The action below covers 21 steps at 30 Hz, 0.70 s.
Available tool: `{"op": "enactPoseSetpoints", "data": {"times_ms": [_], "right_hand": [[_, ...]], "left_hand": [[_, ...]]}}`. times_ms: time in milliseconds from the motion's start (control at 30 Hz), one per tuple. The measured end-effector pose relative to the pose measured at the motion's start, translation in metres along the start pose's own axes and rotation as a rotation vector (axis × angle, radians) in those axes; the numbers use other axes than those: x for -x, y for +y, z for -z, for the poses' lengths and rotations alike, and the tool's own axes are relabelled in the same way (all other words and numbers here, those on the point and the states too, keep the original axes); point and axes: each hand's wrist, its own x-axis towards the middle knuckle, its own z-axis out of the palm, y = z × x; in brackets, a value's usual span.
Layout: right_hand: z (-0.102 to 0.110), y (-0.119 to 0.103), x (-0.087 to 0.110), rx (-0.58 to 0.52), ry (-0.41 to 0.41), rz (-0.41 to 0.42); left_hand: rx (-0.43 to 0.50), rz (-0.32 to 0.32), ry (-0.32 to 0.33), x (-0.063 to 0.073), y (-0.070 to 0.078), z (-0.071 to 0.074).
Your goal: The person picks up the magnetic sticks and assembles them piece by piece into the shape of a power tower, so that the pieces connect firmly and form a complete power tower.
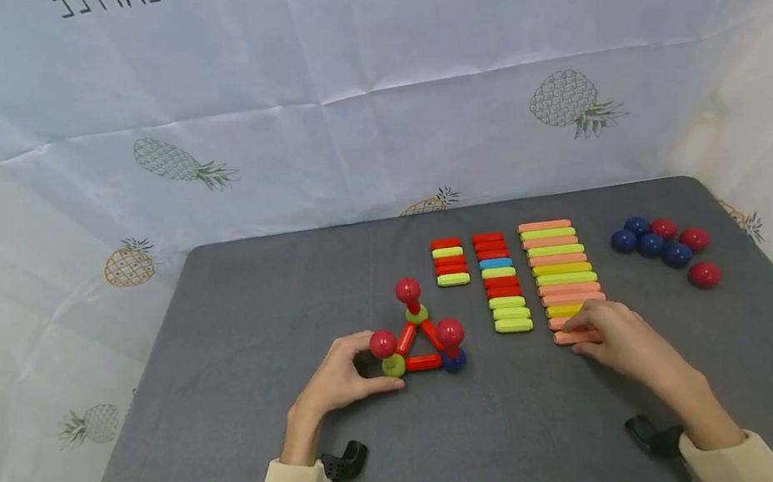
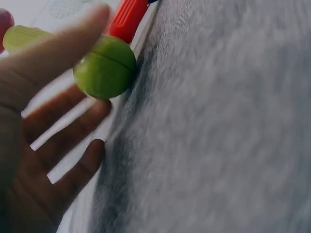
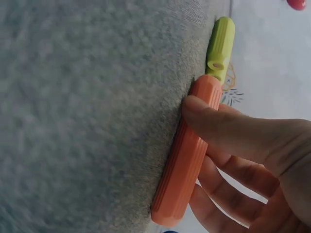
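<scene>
My left hand (image 1: 340,379) holds the near left corner of a triangular frame, its thumb and fingers around a green ball (image 2: 108,68). Short red rods (image 1: 423,362) form the frame's base, joined by green balls and a blue ball (image 1: 455,362). Upright rods rise from the corners, each topped by a red ball (image 1: 408,290). Over on the right, my right hand (image 1: 623,343) pinches an orange rod (image 3: 181,167) between thumb and fingers, at the near end of a column of long rods. In the right wrist view, a yellow-green rod (image 3: 221,43) lies beyond it.
Long orange and yellow rods (image 1: 560,260) lie in a column, with two columns of shorter red, green and blue rods (image 1: 496,264) to their left. Several loose blue balls (image 1: 676,255) and red balls (image 1: 705,275) sit at the table's right. A white cloth (image 1: 372,150) hangs behind.
</scene>
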Motion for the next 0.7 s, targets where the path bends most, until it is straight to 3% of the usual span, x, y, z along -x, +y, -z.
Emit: {"op": "enactPoseSetpoints", "data": {"times_ms": [100,233,433,533,700], "right_hand": [[-0.002,-0.001,0.0,0.021,0.016,0.011],[-0.004,-0.001,0.0,0.045,0.031,0.03],[-0.007,0.0,0.001,0.061,0.049,0.09],[-0.008,-0.006,0.002,0.073,0.093,0.133],[-0.008,-0.027,0.0,0.018,0.19,0.253]], "left_hand": [[-0.022,0.015,-0.028,0.0,-0.001,-0.003],[-0.033,0.021,-0.016,-0.001,-0.001,-0.006],[-0.08,0.07,0.066,-0.002,0.0,-0.013],[-0.101,0.09,0.1,-0.002,0.0,-0.016],[-0.104,0.082,0.095,-0.001,0.002,-0.017]]}}
